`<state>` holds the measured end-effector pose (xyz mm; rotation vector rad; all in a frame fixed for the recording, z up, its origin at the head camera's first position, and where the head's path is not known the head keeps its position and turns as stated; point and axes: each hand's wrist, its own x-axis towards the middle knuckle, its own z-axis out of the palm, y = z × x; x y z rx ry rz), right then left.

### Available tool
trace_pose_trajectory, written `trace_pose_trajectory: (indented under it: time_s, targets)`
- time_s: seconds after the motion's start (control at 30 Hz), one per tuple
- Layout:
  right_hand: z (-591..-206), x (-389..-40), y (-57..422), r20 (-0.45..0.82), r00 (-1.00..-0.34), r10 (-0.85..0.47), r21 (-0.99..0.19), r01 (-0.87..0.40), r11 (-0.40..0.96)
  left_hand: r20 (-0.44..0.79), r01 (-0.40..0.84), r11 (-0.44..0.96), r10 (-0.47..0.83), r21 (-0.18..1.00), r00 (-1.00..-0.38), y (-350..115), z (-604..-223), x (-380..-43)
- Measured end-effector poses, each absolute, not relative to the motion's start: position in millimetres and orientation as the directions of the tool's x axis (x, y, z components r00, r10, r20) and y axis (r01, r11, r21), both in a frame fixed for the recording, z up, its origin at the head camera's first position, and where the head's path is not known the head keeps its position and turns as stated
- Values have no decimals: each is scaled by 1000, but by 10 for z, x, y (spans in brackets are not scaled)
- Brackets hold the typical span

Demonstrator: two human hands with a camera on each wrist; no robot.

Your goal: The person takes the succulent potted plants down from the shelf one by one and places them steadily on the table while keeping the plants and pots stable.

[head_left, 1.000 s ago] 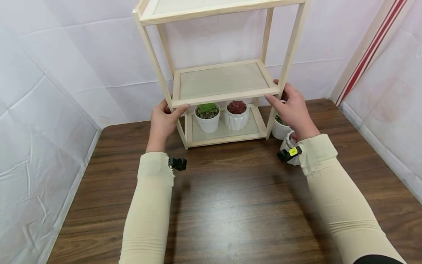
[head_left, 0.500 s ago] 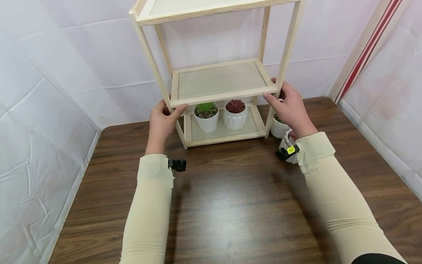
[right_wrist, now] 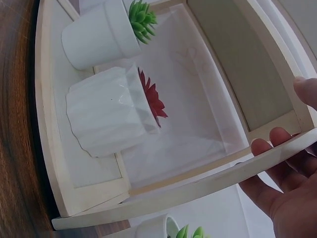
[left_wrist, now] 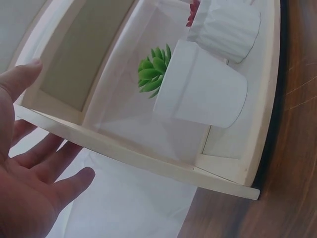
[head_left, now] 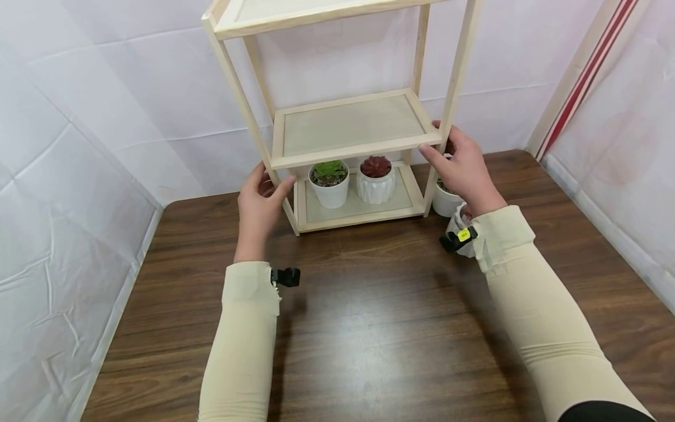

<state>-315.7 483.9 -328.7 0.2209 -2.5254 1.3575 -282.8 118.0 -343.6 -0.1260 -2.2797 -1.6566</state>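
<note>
Left hand (head_left: 258, 211), left of centre in the head view: thumb and fingers spreading apart, passing either side of the left front post of the pale wooden three-tier rack (head_left: 358, 151). Thumb standing off the post; whether the fingertips are touching the wood, cannot tell. Right hand (head_left: 466, 170), right of centre: thumb pressing at the front right corner of the middle shelf, fingers curling around the right front post, gripping it. Both arms reaching up from the bottom edge in cream sleeves (head_left: 239, 346), left forearm running nearly upright, right one slanting in from the lower right corner.

Rack standing upper centre on the dark brown wood-grain table (head_left: 348, 328). On its bottom shelf, a smooth white round pot with a green succulent (head_left: 330, 193) is sitting just left of a fluted white pot with a dark red succulent (head_left: 377, 189), both upright. Right of the rack, a plain white pot (head_left: 446, 203) is standing on the table, partly hiding behind the right hand.
</note>
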Motion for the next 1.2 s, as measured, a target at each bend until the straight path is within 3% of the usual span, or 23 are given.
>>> trace_pose_trajectory:
  time_s: [0.33,0.57,1.2]
  targets:
    - [-3281,-3169,4838,300,-954,-6,-787,-251,563,279,223,305,-155,926,-948,1199,-3451,-2691]
    - [-3280,-3170,4835,300,-954,-3,-790,-251,560,262,199,340,-149,919,-954,1297,-3270,-2418]
    - [-3286,-3151,4825,297,-955,4,-790,-243,563,295,240,295,-159,925,-942,1336,-3521,-2288]
